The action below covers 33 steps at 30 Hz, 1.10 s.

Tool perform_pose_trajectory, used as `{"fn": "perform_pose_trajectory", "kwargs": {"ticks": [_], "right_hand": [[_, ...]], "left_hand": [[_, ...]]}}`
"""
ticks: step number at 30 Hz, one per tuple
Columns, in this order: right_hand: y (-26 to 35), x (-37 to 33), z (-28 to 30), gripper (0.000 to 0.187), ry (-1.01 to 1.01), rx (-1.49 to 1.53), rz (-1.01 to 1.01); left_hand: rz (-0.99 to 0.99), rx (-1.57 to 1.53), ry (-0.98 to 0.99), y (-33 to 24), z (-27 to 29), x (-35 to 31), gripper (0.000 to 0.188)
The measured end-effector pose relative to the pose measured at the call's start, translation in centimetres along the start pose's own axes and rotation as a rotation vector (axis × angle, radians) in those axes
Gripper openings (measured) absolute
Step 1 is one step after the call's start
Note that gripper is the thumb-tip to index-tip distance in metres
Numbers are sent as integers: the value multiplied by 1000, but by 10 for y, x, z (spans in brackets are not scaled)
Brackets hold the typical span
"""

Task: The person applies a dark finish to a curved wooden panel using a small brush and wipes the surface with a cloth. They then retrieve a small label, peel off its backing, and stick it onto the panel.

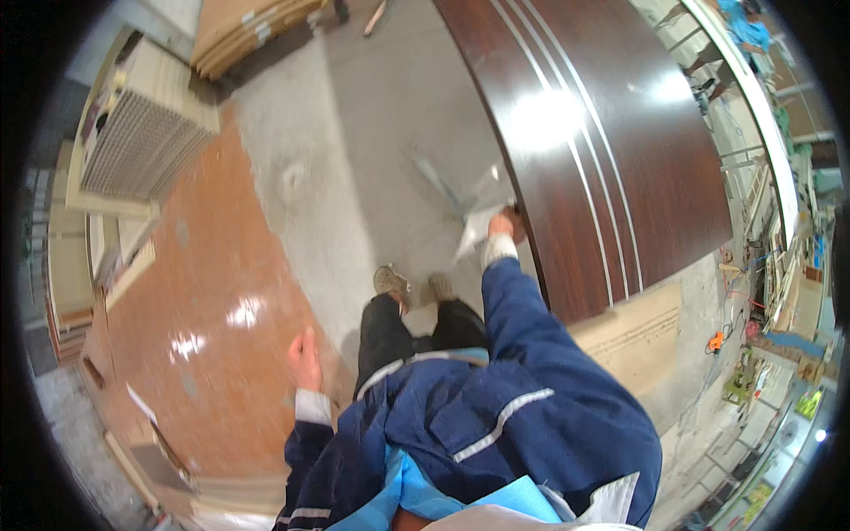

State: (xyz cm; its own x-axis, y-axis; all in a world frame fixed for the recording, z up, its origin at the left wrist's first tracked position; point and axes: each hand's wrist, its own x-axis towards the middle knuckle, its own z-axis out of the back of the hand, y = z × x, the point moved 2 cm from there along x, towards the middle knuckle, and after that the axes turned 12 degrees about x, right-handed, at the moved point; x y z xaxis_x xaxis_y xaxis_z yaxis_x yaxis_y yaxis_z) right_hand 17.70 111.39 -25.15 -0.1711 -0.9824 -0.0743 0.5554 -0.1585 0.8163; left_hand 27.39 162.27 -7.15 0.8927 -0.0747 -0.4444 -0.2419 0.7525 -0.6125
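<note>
Smooth grey concrete [403,97] runs down the middle of the workshop floor, meeting a ragged-edged, orange-brown surface [230,274] with glossy highlights and paler scuffs. At the left rises a block of stacked cream panels [146,119], their many thin edges forming fine ribbing; flat brown cardboard sheets [252,35] lie piled at the top.

On the person's right is a large rectangular dark wood panel [655,168], reddish-brown with fine streaky grain and a polished finish that throws back white glare. Three slim, silvery lines [580,146] cross it lengthwise, parallel but bowed by the lens. Below its near end shows a tan sheet [633,332] with darker streaks.

The right hand [506,223], in a navy sleeve with a pale cuff, is at the panel's long inner edge. Its fingers are partly hidden, so whether that grip pinches the edge cannot be told. Just beside it shows a thin, whitish, angular piece [475,232], too blurred to identify. The left hand [305,358] hangs above the orange-brown surface, its grip loosely spread and half-curled, with nothing visible in it. Beige perforated clogs [391,281] stand on the concrete.
</note>
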Motion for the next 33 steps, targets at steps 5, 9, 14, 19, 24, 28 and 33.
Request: {"fn": "perform_pose_trajectory", "kwargs": {"ticks": [5, 9, 14, 19, 24, 28, 33], "right_hand": [[1, 8, -44, 29, -68, 182, 166], [13, -2, -49, 33, -85, 669, -103], [37, -13, -26, 55, 73, 744, -441], [33, -6, 2, 57, 241, 692, -565], [-15, -21, 24, 45, -49, 719, -490], [-94, -81, 38, 24, -33, 470, -613], [-169, -156, 53, 38, 267, 101, -529]], "left_hand": [[-98, -51, 104, -44, -11, 140, 45], [-191, -37, 142, -93, 10, 216, 49], [-284, 99, 218, -129, 26, 266, 47], [-210, -55, 266, -110, 21, 274, 37], [-53, -91, 142, -81, 29, 223, 34], [61, -86, 141, -56, 34, 180, 35], [87, -63, 155, -41, 28, 157, 38]]}}
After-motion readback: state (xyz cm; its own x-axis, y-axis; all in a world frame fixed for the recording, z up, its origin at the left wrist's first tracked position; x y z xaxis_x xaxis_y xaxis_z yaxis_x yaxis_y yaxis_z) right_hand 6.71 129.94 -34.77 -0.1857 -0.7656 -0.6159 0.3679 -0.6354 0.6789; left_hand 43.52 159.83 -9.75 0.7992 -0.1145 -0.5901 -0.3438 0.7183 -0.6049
